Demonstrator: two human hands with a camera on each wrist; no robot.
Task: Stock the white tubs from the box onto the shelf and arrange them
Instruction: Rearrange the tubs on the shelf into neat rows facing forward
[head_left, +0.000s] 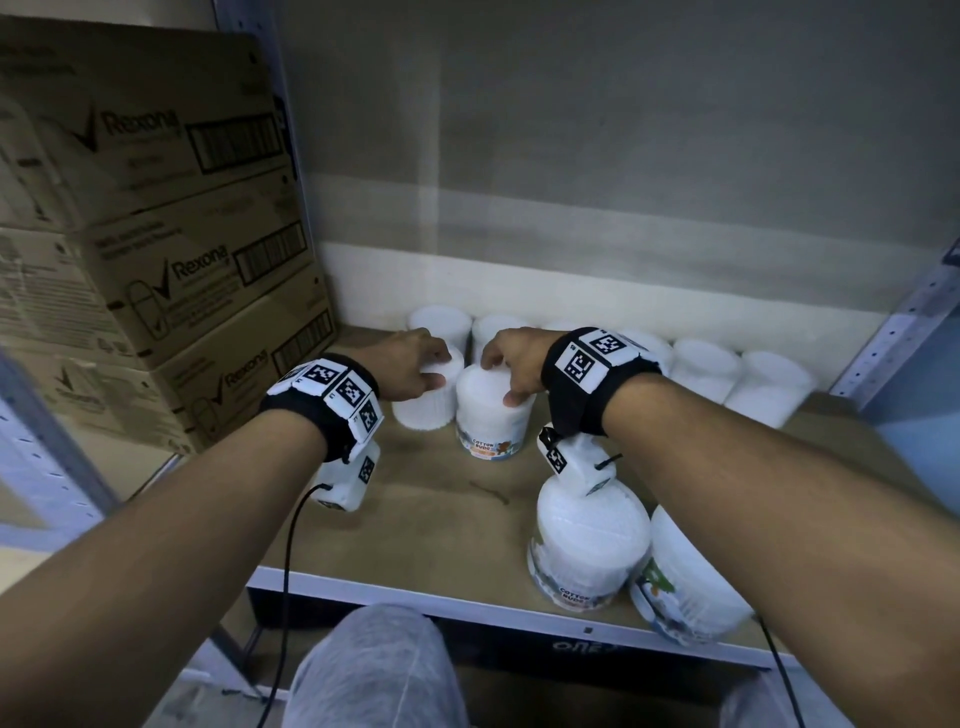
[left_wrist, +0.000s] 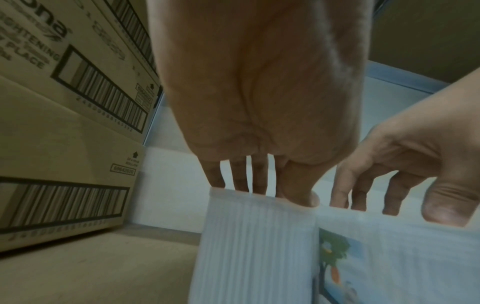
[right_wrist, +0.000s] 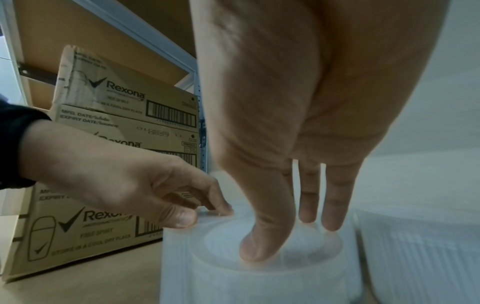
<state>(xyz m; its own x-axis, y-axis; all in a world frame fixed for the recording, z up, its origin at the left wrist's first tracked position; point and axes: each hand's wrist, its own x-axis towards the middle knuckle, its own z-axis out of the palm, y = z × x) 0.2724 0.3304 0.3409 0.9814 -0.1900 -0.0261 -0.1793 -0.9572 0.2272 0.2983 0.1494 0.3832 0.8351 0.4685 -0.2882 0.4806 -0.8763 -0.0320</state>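
Observation:
Two white tubs stand side by side on the wooden shelf board (head_left: 415, 519). My left hand (head_left: 434, 371) grips the top of the plain ribbed tub (head_left: 423, 410) from above, fingers curled over its rim. Right next to it, my right hand (head_left: 501, 374) holds the lid of the tub with the "Cotton Buds" label (head_left: 493, 415), thumb on the near side and fingers over the far edge. In the left wrist view my left hand (left_wrist: 272, 193) sits on the ribbed tub (left_wrist: 254, 246) beside the labelled tub (left_wrist: 402, 257). The right wrist view shows my right hand (right_wrist: 288, 236) on the lid (right_wrist: 259, 283).
A row of white tubs (head_left: 706, 364) lines the back wall. Two more tubs (head_left: 587, 551) (head_left: 691, 582) stand near the front edge at the right. Stacked Rexona cartons (head_left: 156, 260) fill the left side. A metal shelf post (head_left: 898, 338) rises at the right.

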